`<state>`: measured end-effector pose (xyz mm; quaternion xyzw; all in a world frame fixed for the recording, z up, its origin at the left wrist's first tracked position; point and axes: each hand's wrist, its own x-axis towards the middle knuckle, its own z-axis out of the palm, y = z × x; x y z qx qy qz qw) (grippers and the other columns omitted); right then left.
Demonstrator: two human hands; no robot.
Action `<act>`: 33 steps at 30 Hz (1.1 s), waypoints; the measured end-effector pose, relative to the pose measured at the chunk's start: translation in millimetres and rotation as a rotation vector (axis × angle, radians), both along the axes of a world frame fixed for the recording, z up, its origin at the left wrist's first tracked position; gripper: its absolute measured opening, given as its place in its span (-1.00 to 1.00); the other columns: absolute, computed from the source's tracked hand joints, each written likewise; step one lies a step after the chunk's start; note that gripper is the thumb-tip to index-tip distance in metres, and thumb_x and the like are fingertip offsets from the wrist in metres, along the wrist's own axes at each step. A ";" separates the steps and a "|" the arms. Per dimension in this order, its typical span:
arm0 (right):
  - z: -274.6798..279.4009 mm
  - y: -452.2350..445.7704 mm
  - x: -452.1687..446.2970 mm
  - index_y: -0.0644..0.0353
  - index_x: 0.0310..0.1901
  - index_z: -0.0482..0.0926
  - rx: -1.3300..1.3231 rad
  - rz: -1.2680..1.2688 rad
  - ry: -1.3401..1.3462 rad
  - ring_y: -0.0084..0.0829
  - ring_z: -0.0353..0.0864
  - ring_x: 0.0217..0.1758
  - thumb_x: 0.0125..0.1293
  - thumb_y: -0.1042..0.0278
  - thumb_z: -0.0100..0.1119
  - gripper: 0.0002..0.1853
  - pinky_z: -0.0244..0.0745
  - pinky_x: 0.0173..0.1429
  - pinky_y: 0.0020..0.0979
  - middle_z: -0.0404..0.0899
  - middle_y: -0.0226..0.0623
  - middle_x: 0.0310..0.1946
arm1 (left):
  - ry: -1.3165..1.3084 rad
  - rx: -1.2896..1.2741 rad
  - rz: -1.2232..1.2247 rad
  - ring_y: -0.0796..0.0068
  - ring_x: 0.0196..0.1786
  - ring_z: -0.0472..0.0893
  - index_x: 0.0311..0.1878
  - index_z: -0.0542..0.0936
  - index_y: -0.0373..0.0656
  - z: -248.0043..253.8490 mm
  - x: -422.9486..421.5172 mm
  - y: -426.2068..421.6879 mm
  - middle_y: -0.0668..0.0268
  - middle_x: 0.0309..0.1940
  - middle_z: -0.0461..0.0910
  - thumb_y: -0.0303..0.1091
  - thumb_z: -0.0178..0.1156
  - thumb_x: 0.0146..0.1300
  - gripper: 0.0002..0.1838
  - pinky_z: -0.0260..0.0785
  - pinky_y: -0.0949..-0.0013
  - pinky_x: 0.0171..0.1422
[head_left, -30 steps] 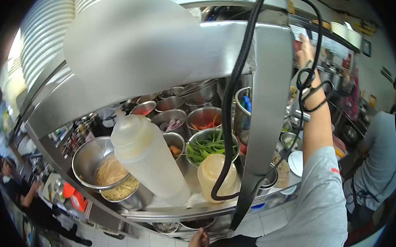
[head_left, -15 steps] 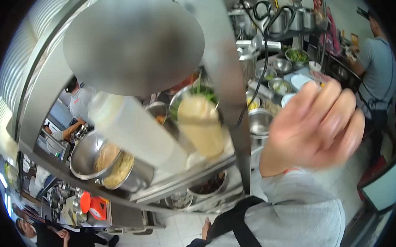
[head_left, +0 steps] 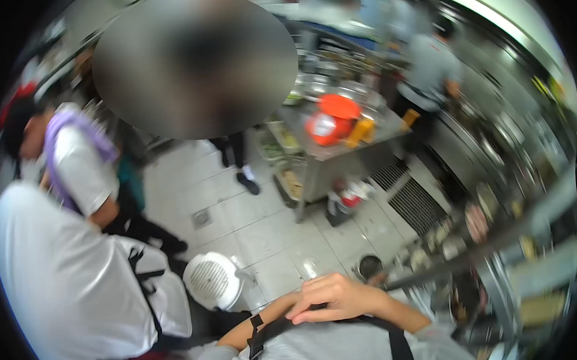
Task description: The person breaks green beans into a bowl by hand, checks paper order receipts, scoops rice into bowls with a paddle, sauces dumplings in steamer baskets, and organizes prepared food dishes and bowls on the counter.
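At the bottom, in front of my grey shirt, my right hand [head_left: 337,297] reaches in from the right at waist height. Its fingers are bent and pressed together, pointing left, and what lies under them, if anything, is hidden. From the left comes my left forearm, meeting the right hand; my left hand [head_left: 295,300] is mostly covered by it, so its fingers do not show. Black apron straps [head_left: 256,342] run over the shirt beside the hands. Nothing that I can name is in either hand.
A person in white [head_left: 80,273] stands close on the left, beside a white perforated stool [head_left: 212,280]. Ahead, a steel table [head_left: 338,145] bears an orange scale [head_left: 331,123]. Floor grates [head_left: 415,203] and a bin [head_left: 341,210] lie right. Co-workers stand farther off.
My view has swung from a steel shelf with bottles and bowls to the tiled aisle. A blurred hand raised at right is gone from there; my hands are together at my waist.
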<state>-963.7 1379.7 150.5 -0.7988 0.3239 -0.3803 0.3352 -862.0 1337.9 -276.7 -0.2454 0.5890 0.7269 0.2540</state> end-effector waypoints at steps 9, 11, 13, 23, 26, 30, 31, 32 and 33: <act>-73.7 -163.3 51.2 0.21 0.01 0.57 0.724 0.461 -0.141 -0.46 0.55 -0.03 0.43 0.23 0.01 -0.71 0.41 0.08 -0.45 0.62 -0.32 -0.17 | -0.094 -0.077 0.487 0.44 -0.55 0.54 -0.27 0.57 -0.16 -42.8 94.7 -103.7 0.20 -0.50 0.59 -0.10 0.15 0.22 -0.71 0.39 0.31 -0.43; -106.9 -209.4 50.3 0.19 0.04 0.56 0.975 0.438 -0.142 -0.52 0.54 -0.04 0.45 0.19 -0.04 -0.68 0.41 0.07 -0.46 0.62 -0.34 -0.18 | -0.250 -0.191 0.533 0.42 -0.54 0.56 -0.25 0.58 -0.17 -71.6 132.8 -130.4 0.19 -0.48 0.60 -0.10 0.13 0.22 -0.70 0.41 0.30 -0.42; -109.5 -250.0 46.6 0.22 0.08 0.54 1.053 0.400 -0.030 -0.58 0.54 -0.11 0.47 0.20 -0.09 -0.66 0.40 0.08 -0.49 0.64 -0.34 -0.16 | -0.468 -0.286 0.501 0.41 -0.53 0.58 -0.23 0.60 -0.18 -90.5 180.5 -157.2 0.17 -0.47 0.62 -0.09 0.12 0.22 -0.68 0.43 0.29 -0.41; -97.6 -465.0 53.5 0.11 -0.02 0.60 0.342 0.531 0.276 -0.33 0.64 -0.26 0.35 0.24 0.08 -0.75 0.51 -0.13 -0.38 0.65 -0.23 -0.28 | -0.531 -0.364 1.506 0.40 -0.52 0.64 -0.15 0.64 -0.14 -55.6 228.1 -325.6 0.19 -0.42 0.68 -0.08 0.09 0.20 -0.65 0.49 0.33 -0.41; -64.9 -521.7 74.2 0.18 -0.03 0.61 0.354 0.518 0.209 -0.42 0.65 -0.23 0.32 0.37 0.11 -0.77 0.52 -0.10 -0.46 0.66 -0.28 -0.28 | -0.474 -0.052 1.321 0.45 -0.56 0.62 -0.23 0.63 -0.08 -50.0 218.7 -395.0 0.32 -0.51 0.64 -0.10 0.07 0.22 -0.72 0.46 0.34 -0.50; -68.7 -598.4 92.1 0.18 -0.07 0.63 0.387 0.412 0.180 -0.49 0.63 -0.29 0.31 0.39 0.14 -0.80 0.52 -0.16 -0.51 0.66 -0.26 -0.31 | -0.524 -0.203 0.902 0.38 -0.60 0.55 -0.30 0.60 -0.12 -93.7 237.8 -508.2 0.28 -0.55 0.58 -0.04 0.10 0.25 -0.68 0.42 0.25 -0.53; -74.9 -616.1 98.2 0.16 -0.08 0.64 0.463 0.365 0.134 -0.50 0.64 -0.29 0.31 0.36 0.15 -0.80 0.52 -0.18 -0.51 0.65 -0.25 -0.32 | -0.534 -0.265 0.815 0.38 -0.57 0.58 -0.26 0.61 -0.11 -89.3 246.8 -544.4 0.27 -0.51 0.61 -0.06 0.09 0.25 -0.69 0.43 0.25 -0.52; -89.4 -636.5 103.6 0.14 -0.04 0.61 0.474 0.321 0.195 -0.42 0.65 -0.25 0.32 0.31 0.13 -0.77 0.52 -0.14 -0.46 0.65 -0.22 -0.27 | -0.539 -0.328 0.732 0.38 -0.54 0.60 -0.22 0.63 -0.09 -83.7 255.7 -581.3 0.26 -0.48 0.64 -0.08 0.07 0.25 -0.69 0.44 0.24 -0.51; -102.9 -655.6 109.2 0.13 0.00 0.59 0.481 0.283 0.258 -0.35 0.66 -0.22 0.33 0.26 0.11 -0.73 0.52 -0.10 -0.41 0.65 -0.18 -0.23 | -0.534 -0.382 0.673 0.38 -0.51 0.63 -0.18 0.64 -0.08 -77.5 267.1 -618.6 0.24 -0.44 0.67 -0.09 0.05 0.25 -0.69 0.45 0.24 -0.50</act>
